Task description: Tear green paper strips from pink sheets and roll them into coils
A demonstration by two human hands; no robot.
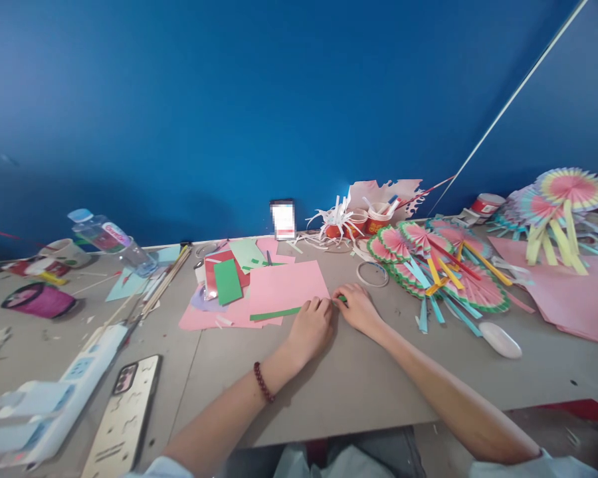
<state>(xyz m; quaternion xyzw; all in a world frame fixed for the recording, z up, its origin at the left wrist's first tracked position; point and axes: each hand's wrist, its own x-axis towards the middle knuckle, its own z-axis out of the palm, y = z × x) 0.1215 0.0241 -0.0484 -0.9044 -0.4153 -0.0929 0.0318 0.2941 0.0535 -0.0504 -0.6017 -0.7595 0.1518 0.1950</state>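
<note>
Nearest the camera, two bare forearms reach forward over the grey desk (359, 378), the left wrist wearing a dark red bead bracelet (264, 382). The left hand (311, 325) and right hand (359, 309) meet at the right end of a narrow green paper strip (275, 314). Both grips are closed on that end, fingertips pinched together on the paper; how much of the strip they cover cannot be told.

The strip lies flat, its long axis running left to right and rising slightly toward the hands, along the near edge of a pink paper sheet (284, 285). Just left of that sheet lie a green card (227, 281) on a red card (214, 265), with more pink and pale green scraps behind.

Right of the hands sits a tape ring (372, 273), then a row of pink folded paper fans (443, 265) with blue and yellow streamers. Behind stand paper cups (373, 219). Far left lie a plastic bottle (112, 240), wooden sticks (164, 282), a power strip (74, 385) and a phone (124, 418). A blue wall (229, 99) closes the back.
</note>
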